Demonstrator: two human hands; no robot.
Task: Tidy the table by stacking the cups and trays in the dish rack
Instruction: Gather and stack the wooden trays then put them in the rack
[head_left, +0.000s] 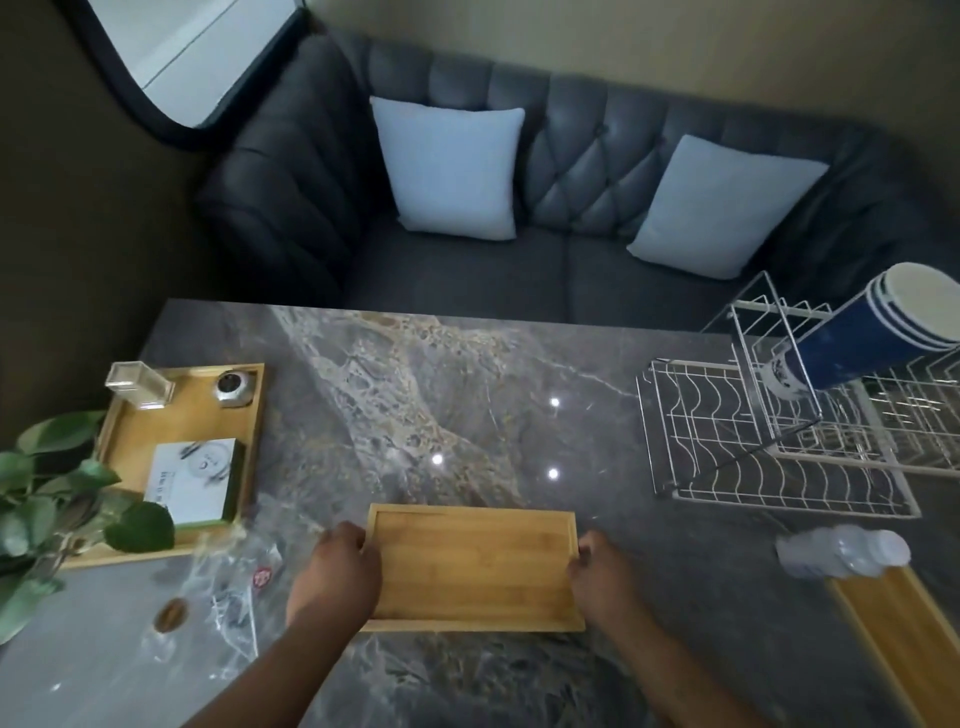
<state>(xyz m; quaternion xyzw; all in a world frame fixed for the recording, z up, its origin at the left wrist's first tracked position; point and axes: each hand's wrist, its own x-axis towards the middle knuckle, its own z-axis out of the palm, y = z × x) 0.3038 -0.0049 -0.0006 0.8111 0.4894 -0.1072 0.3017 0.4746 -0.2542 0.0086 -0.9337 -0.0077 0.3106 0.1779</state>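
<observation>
A grey marbled counter (493, 395) carries all items. A small bamboo tray (475, 566) is located at the middle of the counter's near edge, long sides parallel to that edge. It is gripped at both short ends: the left hand (337, 571) is closed over the left rim, with its fingers (348, 535) curled onto the rim's far end; the right hand (602, 571) is closed against the right rim, with its fingers (589, 545) bent and pressed together at the edge. Whether the tray is resting or raised cannot be told.

Beyond the far edge a dark sofa (571, 171) is seen. A white wire dish rack (779, 467) occupies the right edge, well apart from the tray. A larger wooden tray (130, 441) is placed at the left edge, partly covered by a leafy plant (52, 493). A further tray (893, 623) lies at the near right corner. A stack of blue cups (872, 348) is leaned tilted in the rack. A clear bottle (841, 551) lies on its side between the rack and the corner tray. Crumpled plastic wrap (234, 587) lies just left of the left hand.
</observation>
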